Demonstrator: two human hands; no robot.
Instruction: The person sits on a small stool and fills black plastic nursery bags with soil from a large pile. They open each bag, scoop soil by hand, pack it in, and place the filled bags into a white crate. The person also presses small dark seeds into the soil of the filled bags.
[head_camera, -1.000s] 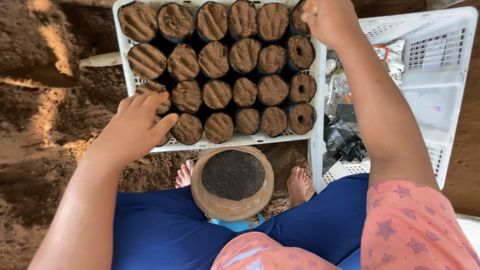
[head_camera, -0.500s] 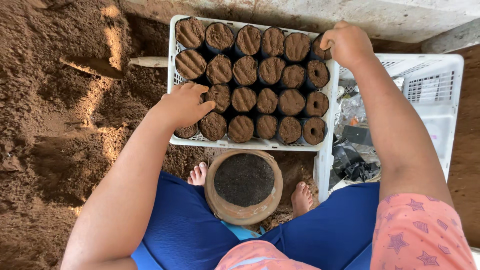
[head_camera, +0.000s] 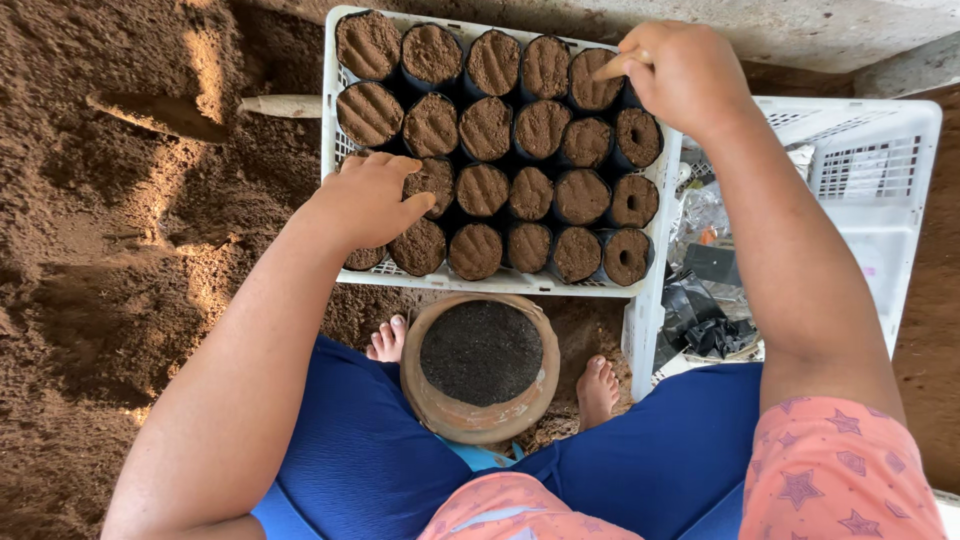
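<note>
Brown soil fills the small black bags (head_camera: 510, 140) that stand in rows inside the white crate (head_camera: 650, 290) in front of you. Your left hand (head_camera: 368, 203) rests on the bags at the near left part of the crate, palm down, with the fingers loosely bent and spread over one bag; they press on the soil but do not close around anything. Your right hand (head_camera: 682, 75) is over the far right corner of the crate. Its fingers are closed around a thin light stick (head_camera: 612, 66), and the tip of the stick points to the left, just above the soil of a bag in the back row. Some bags on the right side have a small dark hole in the middle of the soil; the others have flat or ridged soil. Between your feet, just near the crate, stands a round clay pot (head_camera: 480, 362) full of dark soil. At the left lies loose brown earth (head_camera: 120, 250), with a pale handle (head_camera: 282, 105) that touches the crate's left edge. At the right, a second white crate (head_camera: 880, 190) holds black plastic pieces (head_camera: 705, 320).
</note>
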